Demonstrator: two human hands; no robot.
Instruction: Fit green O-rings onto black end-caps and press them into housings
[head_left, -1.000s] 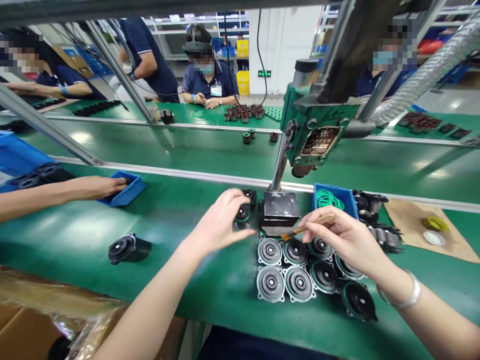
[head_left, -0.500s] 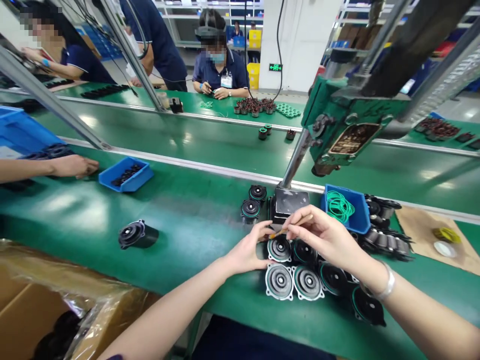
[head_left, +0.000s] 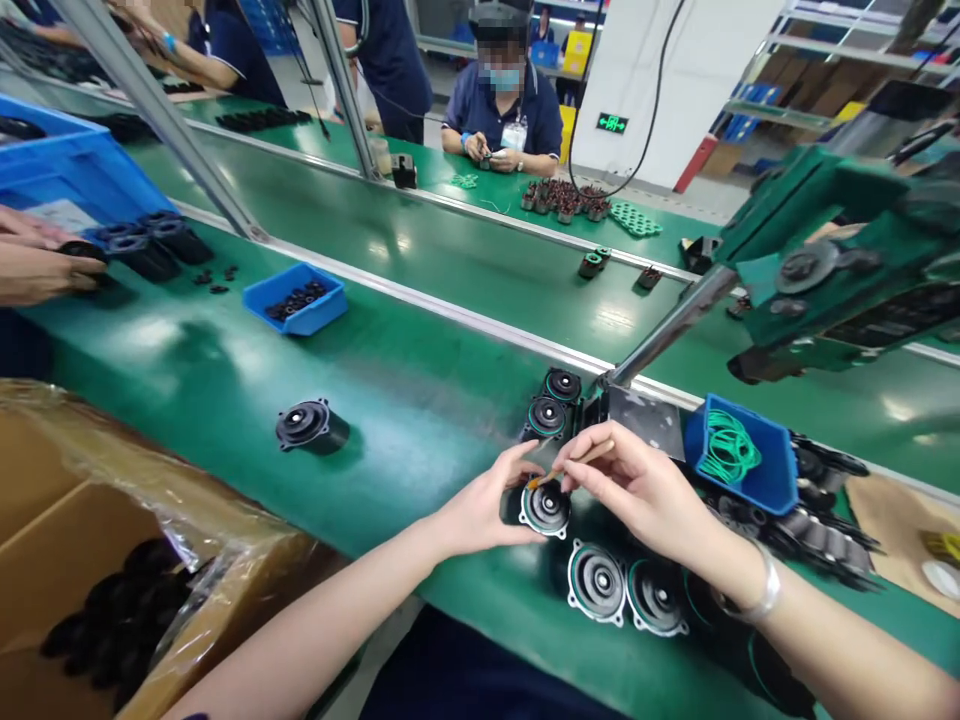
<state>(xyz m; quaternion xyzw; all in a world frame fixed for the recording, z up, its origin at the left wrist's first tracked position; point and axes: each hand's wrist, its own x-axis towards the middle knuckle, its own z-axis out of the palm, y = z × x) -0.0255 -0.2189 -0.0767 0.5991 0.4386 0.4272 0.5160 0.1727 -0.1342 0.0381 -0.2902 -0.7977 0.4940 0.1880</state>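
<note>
My left hand [head_left: 480, 510] curls around a round black housing [head_left: 546, 510] with a green ring and a pale metal rim with lugs. Between thumb and fingers, my right hand [head_left: 637, 485] pinches a thin wooden-handled brush [head_left: 598, 452]. Its orange tip meets the upper left of the housing's rim. Just in front and to the right, two similar housings [head_left: 598, 580] stand face up with green rings; darker ones are partly hidden under my right forearm. Behind my hands stand two more black housings [head_left: 547, 415].
A blue bin [head_left: 780, 470] of green rings [head_left: 727, 447] lies right, beside dark metal parts [head_left: 825, 530]. A green press [head_left: 825, 260] overhangs the bench. Left are a lone housing [head_left: 311, 428], a small blue bin [head_left: 322, 312], a carton [head_left: 45, 570] and a co-worker's hands [head_left: 37, 265].
The held housing has shifted left, away from the others; the brush tip stays at its rim. My view has turned. The co-worker's hand at left has drawn back and now holds a black part.
</note>
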